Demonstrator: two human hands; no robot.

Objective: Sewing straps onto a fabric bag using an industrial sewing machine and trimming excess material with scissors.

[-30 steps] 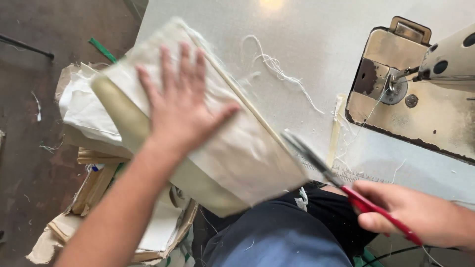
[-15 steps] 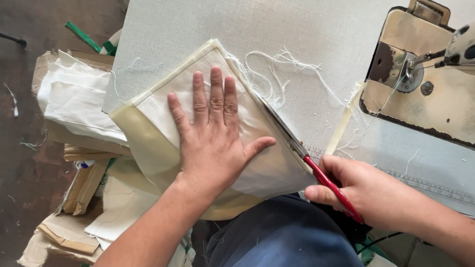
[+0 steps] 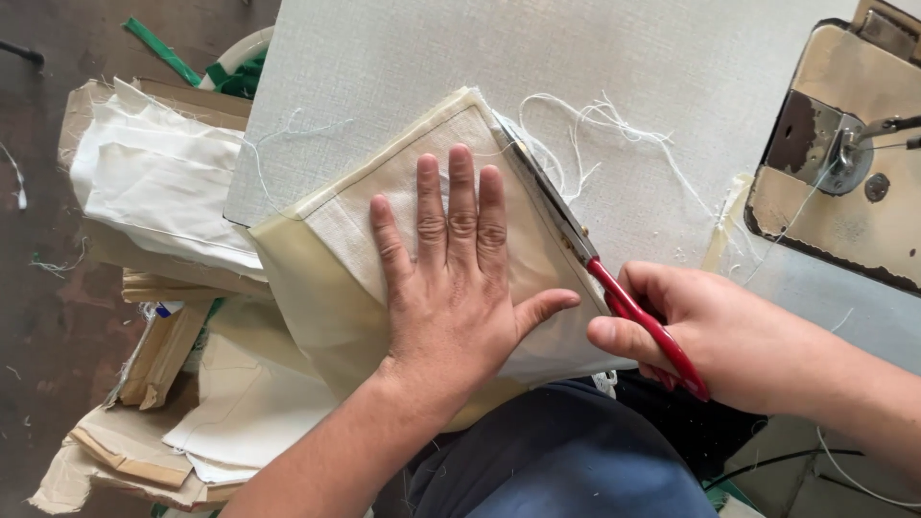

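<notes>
Gripping the red-handled scissors [image 3: 614,288] in a closed fist, the right hand [image 3: 710,331] runs the blades along the right edge of a folded cream cloth piece [image 3: 384,259], probably to trim that edge clean. Just left of that grip, the left hand [image 3: 456,288] lies flat and open, fingers spread, pinning the cloth so it can't slide. Loose white threads [image 3: 595,120] trail past the blade tips. It all sits on a pale bench [image 3: 614,48], with a worn sewing machine base [image 3: 844,182] off to the right. Further left, below the bench edge, stacked white fabric [image 3: 153,182] and cardboard [image 3: 153,355] sit on a dark floor [image 3: 38,317].
</notes>
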